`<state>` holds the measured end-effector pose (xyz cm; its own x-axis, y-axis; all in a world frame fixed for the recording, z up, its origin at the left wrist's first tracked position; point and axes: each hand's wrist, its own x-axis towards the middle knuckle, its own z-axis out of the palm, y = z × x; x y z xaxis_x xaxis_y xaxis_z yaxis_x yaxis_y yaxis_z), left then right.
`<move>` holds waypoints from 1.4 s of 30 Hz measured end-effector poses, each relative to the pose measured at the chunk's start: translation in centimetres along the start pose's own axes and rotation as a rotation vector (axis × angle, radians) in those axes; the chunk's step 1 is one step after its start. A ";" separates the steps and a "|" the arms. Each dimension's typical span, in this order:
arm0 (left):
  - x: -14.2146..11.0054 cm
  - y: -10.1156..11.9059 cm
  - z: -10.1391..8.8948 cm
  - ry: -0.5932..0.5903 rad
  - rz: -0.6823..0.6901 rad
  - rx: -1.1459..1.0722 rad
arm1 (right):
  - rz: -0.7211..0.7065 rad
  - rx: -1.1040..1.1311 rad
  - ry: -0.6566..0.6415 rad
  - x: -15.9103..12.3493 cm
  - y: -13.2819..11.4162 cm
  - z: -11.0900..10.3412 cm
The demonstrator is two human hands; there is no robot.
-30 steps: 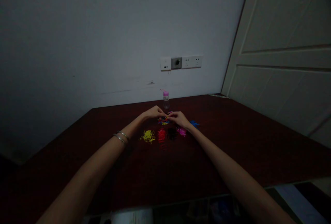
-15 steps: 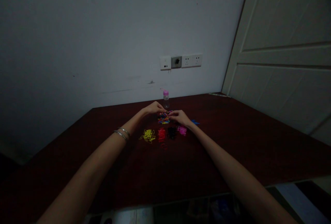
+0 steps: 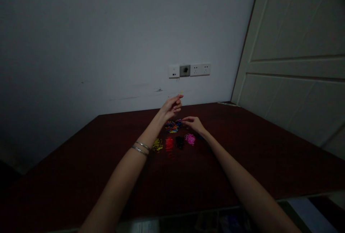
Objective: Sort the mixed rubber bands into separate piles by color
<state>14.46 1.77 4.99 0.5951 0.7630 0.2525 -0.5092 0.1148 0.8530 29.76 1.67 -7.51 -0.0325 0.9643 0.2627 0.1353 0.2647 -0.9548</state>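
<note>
My left hand (image 3: 171,106) is lifted above the far part of the table, thumb and finger pinched on a small yellow rubber band (image 3: 181,92) that shows faintly against the wall. Below it lies a mixed-colour pile of rubber bands (image 3: 173,126). At the right edge of that pile is my right hand (image 3: 194,123), its fingertips closed together; whatever they hold is too small to make out. Nearer me, sorted heaps form a row: yellow bands (image 3: 157,145), partly behind my left wrist, red bands (image 3: 169,143), black bands (image 3: 179,142) and pink bands (image 3: 190,139).
The dark red table (image 3: 172,179) meets a pale wall (image 3: 121,39) with sockets (image 3: 199,69) at the back. A white panelled door (image 3: 293,60) stands at the right. Things on a shelf (image 3: 210,222) show dimly below the table's front edge.
My left hand has risen from the mixed pile, up and to the right, with the yellow rubber band, and now covers the pink-capped bottle. My right hand has shifted slightly right.
</note>
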 end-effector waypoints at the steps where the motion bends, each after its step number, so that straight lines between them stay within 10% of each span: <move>1: -0.2 -0.2 0.4 0.006 0.008 -0.039 | -0.002 0.008 0.006 0.0 0.0 0.0; 22: -2.5 -1.4 0.3 0.000 0.045 -0.085 | 0.019 0.031 0.021 -0.4 -0.3 -0.1; 33: -7.5 3.0 -7.4 -0.207 -0.569 0.893 | 0.021 0.010 0.017 -0.5 -0.3 0.0; 42: -9.1 3.1 -10.4 -0.353 -1.028 1.080 | -0.085 -0.264 -0.020 -0.4 0.3 0.1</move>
<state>1.00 1.77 0.57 0.5883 0.4420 -0.6771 0.7909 -0.1401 0.5957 29.71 1.39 -7.96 -0.0742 0.9393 0.3349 0.3849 0.3368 -0.8593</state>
